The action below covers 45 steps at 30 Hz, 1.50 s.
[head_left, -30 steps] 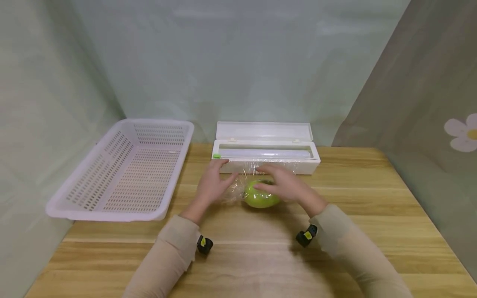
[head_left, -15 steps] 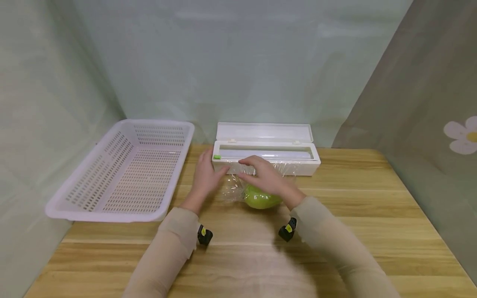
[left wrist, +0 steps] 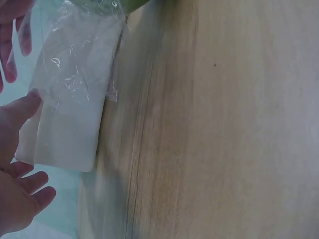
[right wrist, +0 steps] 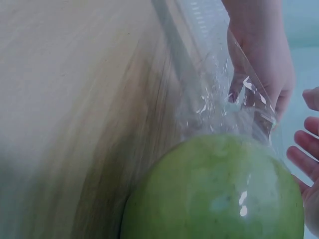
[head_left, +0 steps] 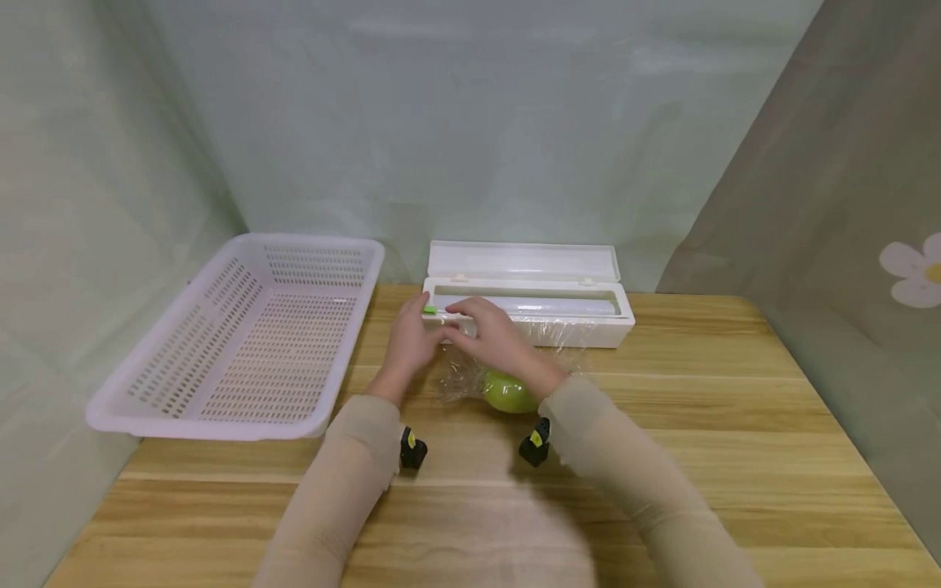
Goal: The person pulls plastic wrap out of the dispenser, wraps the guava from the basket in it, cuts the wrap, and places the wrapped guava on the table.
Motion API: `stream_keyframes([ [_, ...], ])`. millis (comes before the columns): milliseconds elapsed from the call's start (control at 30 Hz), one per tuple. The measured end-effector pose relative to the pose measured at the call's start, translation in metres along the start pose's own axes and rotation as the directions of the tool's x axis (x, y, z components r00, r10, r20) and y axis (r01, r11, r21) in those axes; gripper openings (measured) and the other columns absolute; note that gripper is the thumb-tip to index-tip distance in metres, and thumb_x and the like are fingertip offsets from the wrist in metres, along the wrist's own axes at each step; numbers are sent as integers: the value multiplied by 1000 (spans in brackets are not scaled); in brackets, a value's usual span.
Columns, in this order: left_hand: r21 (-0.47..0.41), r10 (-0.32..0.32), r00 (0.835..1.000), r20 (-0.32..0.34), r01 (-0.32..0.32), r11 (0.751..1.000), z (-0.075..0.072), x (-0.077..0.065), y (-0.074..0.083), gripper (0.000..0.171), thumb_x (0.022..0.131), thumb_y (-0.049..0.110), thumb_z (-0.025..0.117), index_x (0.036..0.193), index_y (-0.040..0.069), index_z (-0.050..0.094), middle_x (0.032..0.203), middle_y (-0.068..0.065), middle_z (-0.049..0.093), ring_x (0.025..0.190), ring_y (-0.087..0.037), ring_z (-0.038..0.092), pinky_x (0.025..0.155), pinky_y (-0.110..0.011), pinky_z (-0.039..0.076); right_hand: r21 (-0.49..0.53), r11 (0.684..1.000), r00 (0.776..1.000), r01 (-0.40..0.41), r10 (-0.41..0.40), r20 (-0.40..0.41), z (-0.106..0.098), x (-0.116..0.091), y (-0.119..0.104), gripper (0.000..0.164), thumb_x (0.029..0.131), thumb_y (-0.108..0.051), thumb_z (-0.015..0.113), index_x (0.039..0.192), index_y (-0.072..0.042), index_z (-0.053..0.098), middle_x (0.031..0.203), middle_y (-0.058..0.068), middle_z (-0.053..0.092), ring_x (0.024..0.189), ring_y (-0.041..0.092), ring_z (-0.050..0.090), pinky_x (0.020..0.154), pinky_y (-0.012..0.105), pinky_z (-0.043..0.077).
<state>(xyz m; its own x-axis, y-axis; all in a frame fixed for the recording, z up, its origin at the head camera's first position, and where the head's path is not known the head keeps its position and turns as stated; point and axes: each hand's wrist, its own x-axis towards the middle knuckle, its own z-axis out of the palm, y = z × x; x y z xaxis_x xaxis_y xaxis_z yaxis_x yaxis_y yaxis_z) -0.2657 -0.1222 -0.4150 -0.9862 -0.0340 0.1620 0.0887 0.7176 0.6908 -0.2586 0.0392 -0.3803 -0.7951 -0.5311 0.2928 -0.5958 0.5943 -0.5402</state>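
Observation:
A white cling film box (head_left: 599, 333) lies on the table with its lid raised and a roll inside. Clear cling film (head_left: 461, 382) comes down its front and covers a green rounded fruit (head_left: 507, 395), glossy in the right wrist view. My left hand (head_left: 409, 341) is at the box's left end, thumb tip at the front upper edge in the left wrist view, fingers spread past the end. My right hand (head_left: 494, 336) hovers over the box's left part with loosely bent fingers, close to the left thumb and the green slide cutter (head_left: 430, 309).
A large white plastic basket (head_left: 309, 426) with slotted walls stands on the left of the wooden table (head_left: 735, 457). Grey-green sheeting (head_left: 515, 122) hangs behind the box and along both sides.
My right hand has moved left from over the fruit to the box's left part. My left hand has shifted a little up and left to the box's end. Fruit and film stay in place.

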Motion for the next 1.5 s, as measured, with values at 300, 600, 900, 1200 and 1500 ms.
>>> stream_keyframes([
  [300, -14, -3, 1000, -14, 3, 1000, 2, 8, -11, 69, 76, 20, 70, 136, 12, 38, 138, -13, 40, 126, -30, 36, 105, -40, 28, -48, 999, 999, -11, 13, 48, 6, 21, -3, 38, 89, -31, 54, 120, -8, 55, 122, 6, 56, 116, 20, 48, 100, 32, 35],
  [600, -29, -8, 998, -61, 6, 1000, 4, 8, -16, 64, 74, 21, 71, 132, 16, 44, 132, -10, 47, 120, -28, 45, 99, -39, 36, -121, 992, 995, -23, 34, 93, 13, 38, -3, 38, 88, -27, 57, 120, -9, 55, 120, 6, 57, 114, 20, 50, 98, 31, 37],
  [900, -49, 2, 996, -84, -6, 999, 6, 6, -15, 64, 74, 24, 72, 132, 15, 46, 126, -12, 53, 103, -26, 55, 89, -39, 43, -62, 995, 993, -84, 89, 81, 21, 45, -2, 31, 87, -20, 58, 115, -9, 59, 115, 5, 60, 106, 17, 55, 93, 28, 42],
  [1200, -64, -19, 995, -94, 13, 998, 6, 6, -18, 70, 72, 26, 73, 134, 16, 42, 123, -12, 55, 104, -27, 55, 92, -39, 42, -51, 990, 990, -133, 135, 50, 29, 47, 1, 27, 86, -21, 59, 110, -9, 63, 107, 4, 62, 97, 14, 57, 87, 26, 45],
  [1500, -90, -38, 996, -75, 31, 995, 6, 7, -21, 73, 72, 28, 73, 136, 14, 39, 128, -10, 50, 102, -23, 56, 90, -35, 43, -43, 991, 991, -127, 128, 32, 31, 47, 4, 25, 87, -20, 58, 108, -8, 63, 107, 6, 61, 98, 16, 57, 86, 26, 46],
])
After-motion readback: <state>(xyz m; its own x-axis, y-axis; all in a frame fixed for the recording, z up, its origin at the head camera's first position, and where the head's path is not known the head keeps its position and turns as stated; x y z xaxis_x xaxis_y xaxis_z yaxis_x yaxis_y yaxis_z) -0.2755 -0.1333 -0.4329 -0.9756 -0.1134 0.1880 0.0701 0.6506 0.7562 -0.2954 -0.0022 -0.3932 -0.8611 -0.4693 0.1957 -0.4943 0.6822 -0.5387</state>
